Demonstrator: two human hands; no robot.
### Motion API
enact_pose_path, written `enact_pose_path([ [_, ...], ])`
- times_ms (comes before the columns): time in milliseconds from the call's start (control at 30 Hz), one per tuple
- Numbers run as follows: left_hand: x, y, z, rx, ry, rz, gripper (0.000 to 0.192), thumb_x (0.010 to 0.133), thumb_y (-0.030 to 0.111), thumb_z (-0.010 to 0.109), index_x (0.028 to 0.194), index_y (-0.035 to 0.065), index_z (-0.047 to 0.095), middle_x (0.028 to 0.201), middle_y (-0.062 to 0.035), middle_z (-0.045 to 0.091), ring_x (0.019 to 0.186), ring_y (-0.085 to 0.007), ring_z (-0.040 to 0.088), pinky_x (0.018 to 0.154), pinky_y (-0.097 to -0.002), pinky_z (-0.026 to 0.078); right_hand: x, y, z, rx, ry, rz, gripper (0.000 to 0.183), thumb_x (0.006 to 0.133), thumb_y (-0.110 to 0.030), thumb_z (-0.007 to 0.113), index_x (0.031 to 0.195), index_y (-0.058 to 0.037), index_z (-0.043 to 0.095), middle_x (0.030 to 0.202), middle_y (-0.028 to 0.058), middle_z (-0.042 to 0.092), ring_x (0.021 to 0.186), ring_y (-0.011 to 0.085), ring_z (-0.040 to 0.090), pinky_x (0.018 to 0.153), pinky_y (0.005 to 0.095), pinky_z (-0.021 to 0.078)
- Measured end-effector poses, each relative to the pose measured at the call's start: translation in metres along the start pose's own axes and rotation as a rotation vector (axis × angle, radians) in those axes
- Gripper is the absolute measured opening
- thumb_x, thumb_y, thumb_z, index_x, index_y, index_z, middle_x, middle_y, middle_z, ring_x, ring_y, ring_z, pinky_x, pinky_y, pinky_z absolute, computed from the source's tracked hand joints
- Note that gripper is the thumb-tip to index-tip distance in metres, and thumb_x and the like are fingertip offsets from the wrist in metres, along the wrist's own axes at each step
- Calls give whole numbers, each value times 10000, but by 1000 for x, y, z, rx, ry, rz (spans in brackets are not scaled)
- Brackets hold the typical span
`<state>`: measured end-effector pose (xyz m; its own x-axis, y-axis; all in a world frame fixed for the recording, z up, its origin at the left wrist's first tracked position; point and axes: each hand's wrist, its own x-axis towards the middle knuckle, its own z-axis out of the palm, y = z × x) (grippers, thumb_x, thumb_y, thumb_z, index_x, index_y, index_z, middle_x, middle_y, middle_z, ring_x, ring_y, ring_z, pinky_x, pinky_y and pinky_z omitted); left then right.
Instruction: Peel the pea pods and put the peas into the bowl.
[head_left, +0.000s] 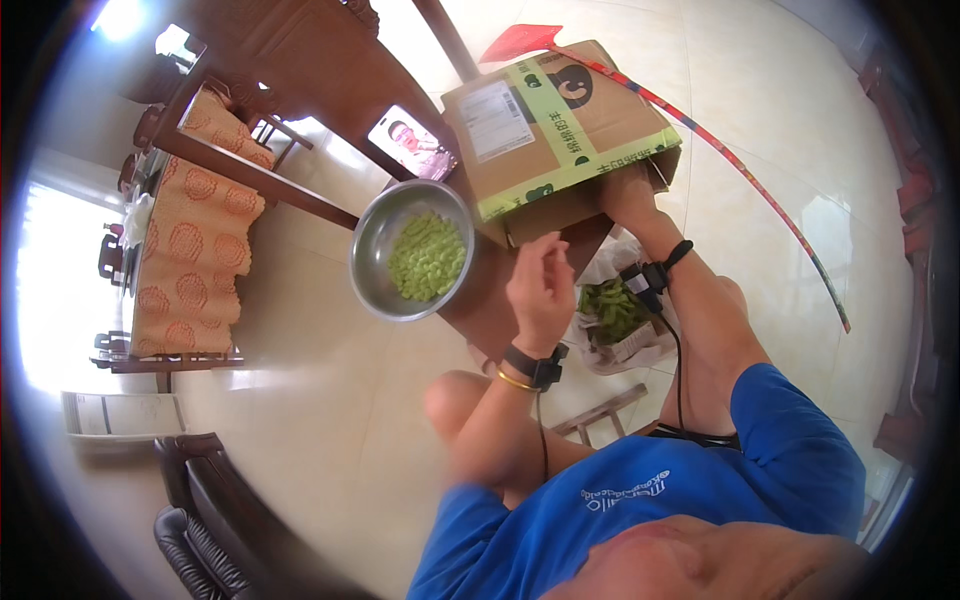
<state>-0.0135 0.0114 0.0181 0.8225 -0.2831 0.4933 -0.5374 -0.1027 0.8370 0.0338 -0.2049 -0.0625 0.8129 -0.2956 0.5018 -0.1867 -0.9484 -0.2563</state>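
My right hand (634, 199) reaches into the open side of a cardboard box (499, 184), its fingers hidden beneath the box's upper edge. Just in front of the box, my left hand (541, 289) is raised with bent fingers; whether something small sits between them cannot be seen. To its left, a stainless steel bowl (367, 274) on the wooden bench (487, 307) holds many shelled green beans (429, 259). Below my right forearm, a plastic bag (600, 356) contains green bean pods (611, 309).
A red fly swatter (521, 43) lies across the box, its long curved handle extending right. Behind the bowl leans a lit phone (409, 142) showing a person. Cords hang from both wrist devices. At left are a cloth-covered table (195, 255) and a black leather chair (217, 499).
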Motion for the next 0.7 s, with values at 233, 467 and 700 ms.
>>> enact_pose_path([
  [233, -4, -6, 1, 98, -40, 121, 219, 856, -32, 578, 1071, 8, 596, 841, -115, 658, 647, -178, 648, 547, -256, 504, 6, -13, 0, -7, -39, -19, 364, 818, -174, 533, 1122, 5, 619, 1086, 246, 615, 1070, 405, 553, 976, 518, 386],
  [467, -7, -3, -8, 160, -75, 144, 196, 858, -37, 573, 1047, 10, 597, 825, -118, 643, 610, -198, 623, 518, -274, 477, 17, -6, -2, 100, -143, 33, 420, 874, -235, 513, 1224, -11, 577, 1169, 224, 602, 1111, 398, 545, 989, 504, 375],
  [700, -8, -1, -1, 149, -112, 178, 242, 835, -52, 587, 1069, 10, 591, 836, -107, 604, 546, -203, 533, 510, -274, 457, 10, 26, 51, -175, -2, -198, 363, 846, -199, 531, 1148, -16, 615, 1062, 194, 639, 949, 367, 611, 851, 485, 458],
])
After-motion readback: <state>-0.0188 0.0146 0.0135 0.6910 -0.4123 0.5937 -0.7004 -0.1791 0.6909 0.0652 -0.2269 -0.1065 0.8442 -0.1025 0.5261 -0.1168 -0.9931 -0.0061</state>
